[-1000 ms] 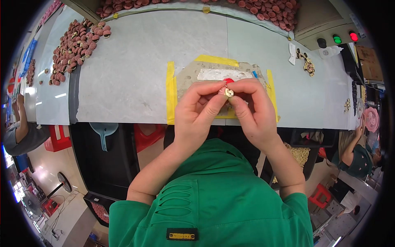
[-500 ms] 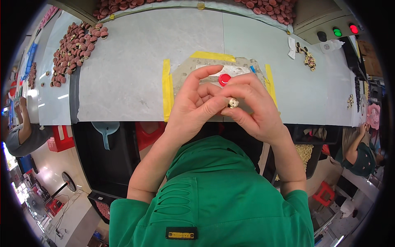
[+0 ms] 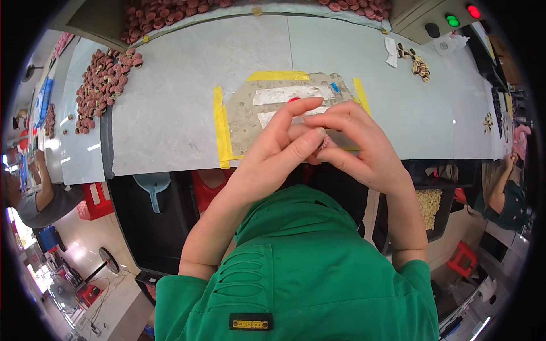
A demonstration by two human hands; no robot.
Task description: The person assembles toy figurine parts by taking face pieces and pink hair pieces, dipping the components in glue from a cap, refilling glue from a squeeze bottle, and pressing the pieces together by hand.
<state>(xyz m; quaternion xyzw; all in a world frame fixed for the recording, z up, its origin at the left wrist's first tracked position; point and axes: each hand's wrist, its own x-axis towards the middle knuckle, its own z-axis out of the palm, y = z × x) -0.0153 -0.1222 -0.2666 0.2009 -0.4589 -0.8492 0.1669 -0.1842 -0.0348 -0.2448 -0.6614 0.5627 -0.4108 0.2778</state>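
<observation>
My left hand (image 3: 276, 156) and my right hand (image 3: 367, 148) meet above the near edge of the table, closed together at the fingertips. Pinched between them is a small pink ridged piece (image 3: 324, 142), mostly hidden by the fingers. The left thumb lies along it, and the right thumb and curled fingers close on its other side. Below the hands is a worn grey board (image 3: 242, 122) framed with yellow tape (image 3: 222, 133) and bearing white strips (image 3: 287, 94). A red round thing (image 3: 294, 100) just shows behind the left fingers.
Pink ridged pieces (image 3: 102, 85) lie heaped at the left, with more (image 3: 165, 17) along the back. Small dark and cream pieces (image 3: 420, 68) sit at the back right near a white bottle (image 3: 449, 44). A blue dustpan (image 3: 152, 184) rests in a black bin (image 3: 136, 227) below.
A pale, cream-coloured face showed between my fingers before; now a pink ridged side shows. My hands have closed in nearer each other, covering more of the red round thing. The whole view has shifted slightly.
</observation>
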